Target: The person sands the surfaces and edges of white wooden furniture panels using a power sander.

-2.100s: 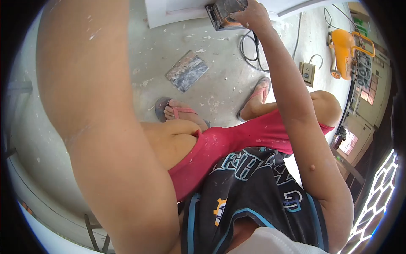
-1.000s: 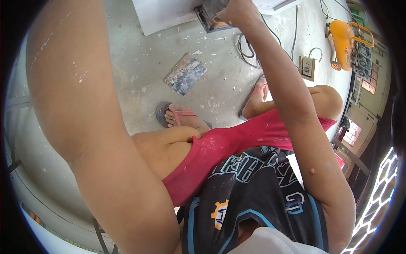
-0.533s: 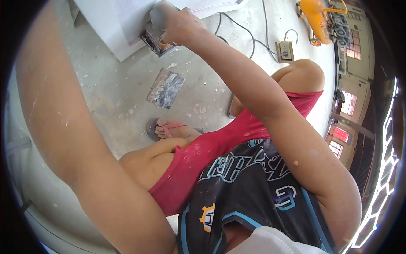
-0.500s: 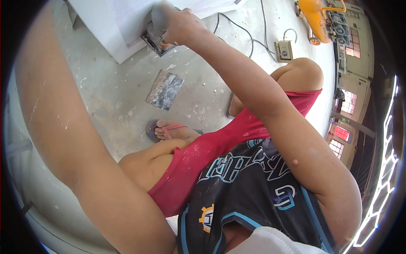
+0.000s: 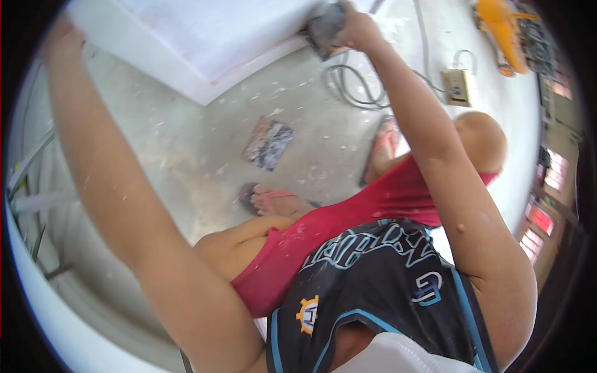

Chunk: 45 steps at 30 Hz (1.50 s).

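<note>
My right hand (image 5: 362,28) is wrapped round a grey, dust-covered electric sander (image 5: 326,23) with a flat square base. The sander is up against the side of a large white box-like piece (image 5: 205,92), near its lower edge. Off to the upper left, my left hand (image 5: 62,38) lies at the dark rim of the view, beside the far left end of the white piece. Its fingers are too dim and cut off to make out. On the floor below the white piece lies a worn, paint-smeared rectangular scrap (image 5: 268,144).
A dark cable (image 5: 348,87) coils on the floor near a boxy power outlet (image 5: 459,87). An orange air compressor (image 5: 500,34) stands at the upper right. My feet in flip-flops (image 5: 277,200) are on the paint-specked floor. Metal legs (image 5: 37,155) show at the left edge.
My right hand has moved the sander rightward along the white piece. The view has shifted, so floor things appear lower and further right. My left hand has come into view at the upper left.
</note>
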Each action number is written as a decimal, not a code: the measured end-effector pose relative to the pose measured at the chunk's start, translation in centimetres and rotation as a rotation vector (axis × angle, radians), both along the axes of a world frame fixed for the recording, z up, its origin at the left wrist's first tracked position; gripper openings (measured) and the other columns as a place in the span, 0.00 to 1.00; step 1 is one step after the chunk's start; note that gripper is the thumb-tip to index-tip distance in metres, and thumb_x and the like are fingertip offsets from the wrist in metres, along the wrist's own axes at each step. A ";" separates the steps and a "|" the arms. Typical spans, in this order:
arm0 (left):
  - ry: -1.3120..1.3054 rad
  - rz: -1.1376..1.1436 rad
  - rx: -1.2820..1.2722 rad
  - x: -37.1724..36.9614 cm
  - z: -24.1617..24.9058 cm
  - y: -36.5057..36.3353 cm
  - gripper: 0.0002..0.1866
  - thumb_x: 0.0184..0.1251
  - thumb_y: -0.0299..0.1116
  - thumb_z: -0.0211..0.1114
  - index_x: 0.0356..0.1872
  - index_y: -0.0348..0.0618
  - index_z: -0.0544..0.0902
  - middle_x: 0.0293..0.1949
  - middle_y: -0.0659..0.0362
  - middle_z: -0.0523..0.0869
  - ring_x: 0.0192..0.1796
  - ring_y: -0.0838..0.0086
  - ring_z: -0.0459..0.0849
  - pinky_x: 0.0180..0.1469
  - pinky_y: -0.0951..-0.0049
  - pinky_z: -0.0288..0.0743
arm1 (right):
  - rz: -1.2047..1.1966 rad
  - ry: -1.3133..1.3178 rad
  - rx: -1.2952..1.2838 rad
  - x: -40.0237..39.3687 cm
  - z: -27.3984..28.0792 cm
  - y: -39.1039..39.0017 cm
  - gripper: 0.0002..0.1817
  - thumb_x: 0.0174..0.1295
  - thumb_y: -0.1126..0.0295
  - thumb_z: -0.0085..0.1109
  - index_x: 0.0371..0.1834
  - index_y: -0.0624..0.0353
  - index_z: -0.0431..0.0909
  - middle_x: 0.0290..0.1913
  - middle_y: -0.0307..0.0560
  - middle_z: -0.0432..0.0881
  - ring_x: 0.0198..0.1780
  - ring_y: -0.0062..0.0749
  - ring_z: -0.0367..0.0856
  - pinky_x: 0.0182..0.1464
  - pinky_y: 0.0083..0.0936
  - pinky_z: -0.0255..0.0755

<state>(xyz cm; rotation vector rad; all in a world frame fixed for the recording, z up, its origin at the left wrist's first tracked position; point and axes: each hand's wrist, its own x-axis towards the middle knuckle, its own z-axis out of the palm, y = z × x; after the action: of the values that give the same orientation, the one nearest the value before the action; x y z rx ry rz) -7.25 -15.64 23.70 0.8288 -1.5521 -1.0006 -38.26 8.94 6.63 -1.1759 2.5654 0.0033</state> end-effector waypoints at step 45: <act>0.071 -0.125 0.527 3.7 -1.5 1.6 0.38 0.77 0.59 0.42 0.73 0.38 0.56 0.71 0.48 0.66 0.70 0.57 0.69 0.69 0.53 0.64 | 0.436 -1.248 -1.023 10.9 7.0 -11.3 0.49 0.31 0.85 0.62 0.68 0.53 0.65 0.60 0.42 0.75 0.63 0.38 0.73 0.64 0.31 0.69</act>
<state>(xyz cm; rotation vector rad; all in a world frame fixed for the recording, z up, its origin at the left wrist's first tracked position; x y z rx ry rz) -3.53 -14.07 22.17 1.0475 -1.3044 -1.5511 -27.38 -2.40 13.62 -1.3112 1.0906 -1.5159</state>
